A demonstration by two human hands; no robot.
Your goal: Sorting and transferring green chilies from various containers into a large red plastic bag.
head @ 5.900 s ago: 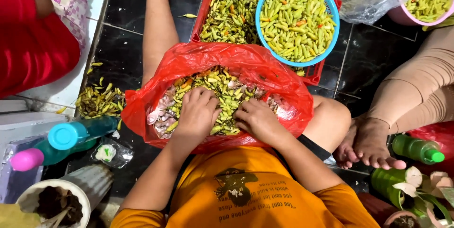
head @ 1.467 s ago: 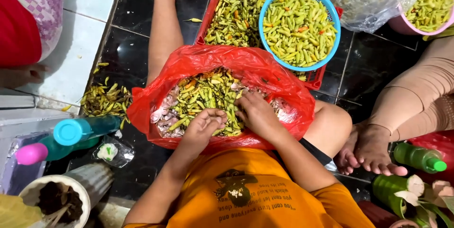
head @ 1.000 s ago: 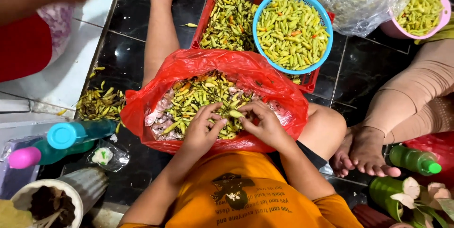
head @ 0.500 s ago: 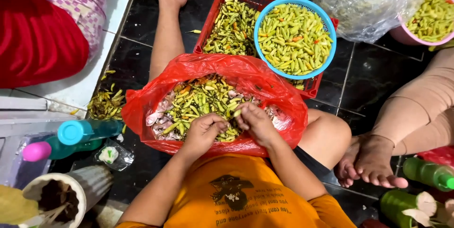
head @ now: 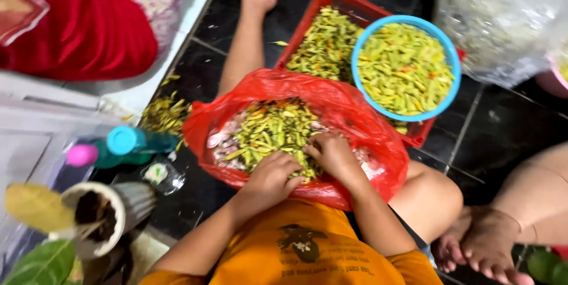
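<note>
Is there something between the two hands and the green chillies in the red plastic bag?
Nothing visible. The left hand and the right hand both rest directly on the green chillies inside the open red plastic bag.

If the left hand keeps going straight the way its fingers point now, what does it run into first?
The left hand points up and right across the chilli pile in the red plastic bag. It would likely meet the right hand first, just ahead of its fingertips, though depth is hard to judge.
</note>
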